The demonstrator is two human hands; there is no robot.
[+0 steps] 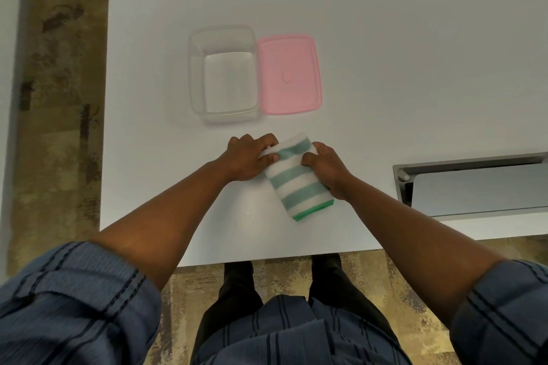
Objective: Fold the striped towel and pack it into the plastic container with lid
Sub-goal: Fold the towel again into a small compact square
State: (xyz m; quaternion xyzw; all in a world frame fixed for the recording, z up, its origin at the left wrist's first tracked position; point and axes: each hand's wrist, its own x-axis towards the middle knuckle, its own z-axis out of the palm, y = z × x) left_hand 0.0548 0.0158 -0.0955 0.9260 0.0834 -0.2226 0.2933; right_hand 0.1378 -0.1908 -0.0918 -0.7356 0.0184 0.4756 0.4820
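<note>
Both hands are on the towel (298, 179). The left hand (247, 158) clasps its far left corner, fingers curled over the top edge, and the right hand (326, 167) grips the right side, thumb on top and fingers tucked under out of sight. So the towel is held between them, already folded down to a thick oblong, teal and white stripes running across it, a green hem at the near end. Whether its underside rests on the bench (415, 68) or is just lifted I cannot tell.

Now the line that matters: the towel's long axis runs from the far left to the near right, tilted a little. The box (195, 83) sits straight ahead, beyond the hands and slightly to the left, clear, empty, its long axis running near to far. The left hand is the nearer one to it. My read is that the bundle needs a small turn to line up with the box before it goes forward and down.

The pink lid (289, 74) lies flat just right of the box, touching or nearly so. At the right edge, well apart, a grey tray (398, 184) with a flat panel in it.
</note>
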